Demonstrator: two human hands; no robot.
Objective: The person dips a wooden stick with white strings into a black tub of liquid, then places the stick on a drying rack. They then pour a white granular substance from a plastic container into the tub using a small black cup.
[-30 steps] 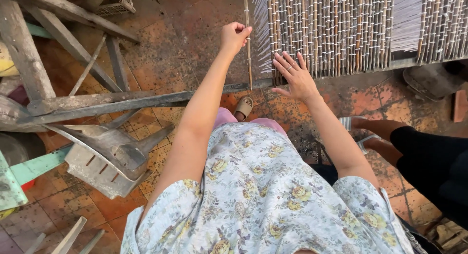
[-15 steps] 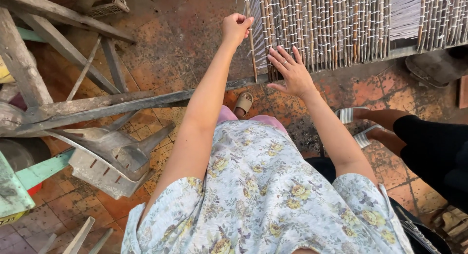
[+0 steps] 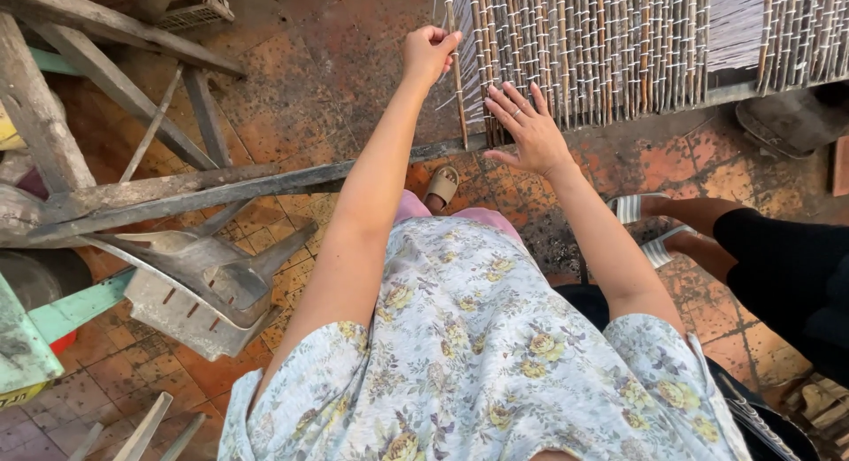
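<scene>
Worn terracotta floor tiles (image 3: 292, 98) are lying under a loom at the far side. Left hand (image 3: 431, 52) is gripping one reed (image 3: 458, 89) at the woven mat's (image 3: 601, 45) left edge; right hand (image 3: 522, 125) is pressing open-fingered against finished rows. Further weaving appears outstanding.

A pale reed (image 3: 457, 80), apparently loose, stands near-upright at twelve o'clock against the woven reed mat's (image 3: 610, 45) left edge.
</scene>
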